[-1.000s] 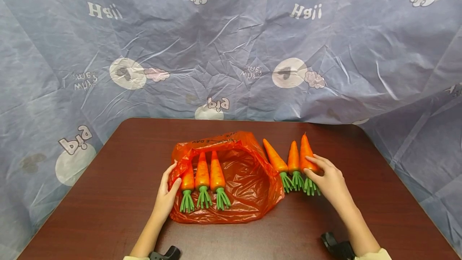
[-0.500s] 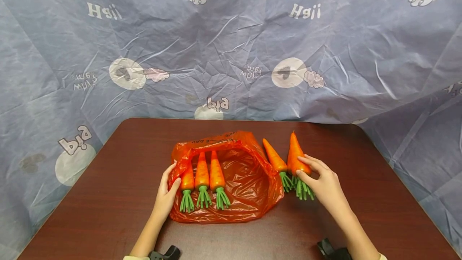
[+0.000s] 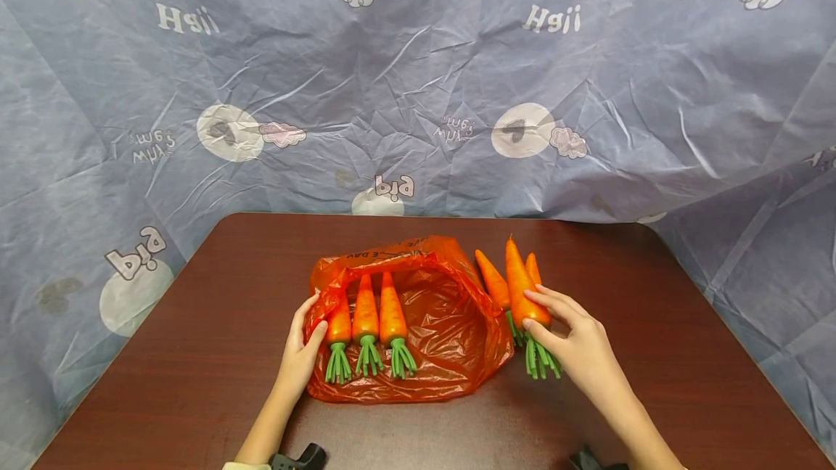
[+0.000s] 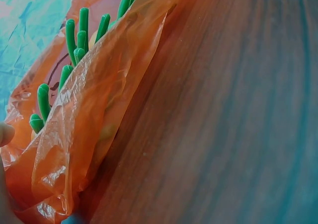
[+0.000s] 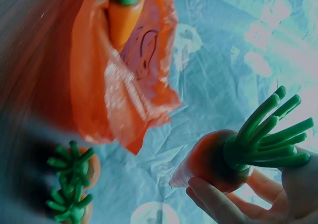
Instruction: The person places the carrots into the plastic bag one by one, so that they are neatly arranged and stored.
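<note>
My right hand point(image 3: 584, 343) grips an orange carrot point(image 3: 521, 289) by its thick end, its green stems hanging toward me. In the right wrist view this carrot point(image 5: 208, 159) is up above the table, tip pointing away. Behind it in the head view lie two more carrots, a left one point(image 3: 491, 278) beside the bag and a right one point(image 3: 533, 267) mostly hidden. My left hand point(image 3: 302, 347) holds the left edge of a red plastic bag point(image 3: 451, 354), whose mouth gapes toward me. Inside, along its left side, lie three carrots point(image 3: 366, 314) with stems facing me.
A dark brown wooden table point(image 3: 215, 354) carries everything. A blue-grey printed cloth point(image 3: 405, 93) hangs behind its far edge. Black wrist cameras are strapped to both wrists, the left camera point(image 3: 300, 457) showing at the bottom.
My right hand has lifted the rightmost carrot and carried it left, across the middle carrot toward the bag. My left hand and the bag have stayed put.
</note>
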### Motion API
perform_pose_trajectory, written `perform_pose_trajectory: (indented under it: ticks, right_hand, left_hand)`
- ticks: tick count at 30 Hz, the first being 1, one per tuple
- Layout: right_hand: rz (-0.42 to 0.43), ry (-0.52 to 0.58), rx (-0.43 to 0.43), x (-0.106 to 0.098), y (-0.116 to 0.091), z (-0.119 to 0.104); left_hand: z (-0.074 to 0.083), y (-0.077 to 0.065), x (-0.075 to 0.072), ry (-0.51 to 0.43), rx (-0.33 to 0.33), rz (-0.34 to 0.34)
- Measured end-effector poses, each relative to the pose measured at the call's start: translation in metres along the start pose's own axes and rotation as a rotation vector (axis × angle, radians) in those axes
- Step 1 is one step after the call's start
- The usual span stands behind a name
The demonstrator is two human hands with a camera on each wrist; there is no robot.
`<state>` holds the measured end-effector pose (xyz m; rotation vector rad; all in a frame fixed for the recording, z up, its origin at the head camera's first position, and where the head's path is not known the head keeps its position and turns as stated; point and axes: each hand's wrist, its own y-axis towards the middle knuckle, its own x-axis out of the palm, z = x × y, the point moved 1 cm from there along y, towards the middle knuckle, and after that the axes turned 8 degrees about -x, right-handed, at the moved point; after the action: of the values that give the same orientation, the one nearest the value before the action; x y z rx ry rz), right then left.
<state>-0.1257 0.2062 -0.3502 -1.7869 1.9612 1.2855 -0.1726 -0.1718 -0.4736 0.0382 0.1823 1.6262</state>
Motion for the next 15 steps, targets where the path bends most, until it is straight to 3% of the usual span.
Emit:
perform_pose_trajectory:
  ticks: [8,15]
  right_hand:
    - [-0.002,0.043,-0.049,0.003,-0.011,-0.021]
    - [-0.027,0.149,-0.118,0.009,-0.023,-0.036]
  left_hand:
    - [0.000,0.000,0.000,0.000,-0.004,-0.005]
    - [0.001,0.000,0.000,0.005,-0.019,0.000]
